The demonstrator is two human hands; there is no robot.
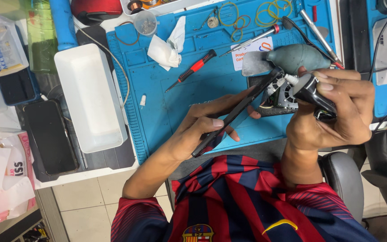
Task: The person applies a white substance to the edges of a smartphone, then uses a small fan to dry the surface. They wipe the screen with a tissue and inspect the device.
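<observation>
Nearest, the left hand (198,130) pinches a long black tool (236,112), fingers closed on its shaft, over the near edge of the blue work mat (157,94); the right hand (337,112) is clamped around a small black device (312,92) at the mat's right edge, the tool's tip touching it; left of the mat, a white rectangular tray (90,94) shows nothing inside; at the mat's far edge, a clear round cup (145,22) holds something too small to tell.

White worktable (90,172), blue mat (157,103), white tray (88,96), dark phone (50,136)
</observation>
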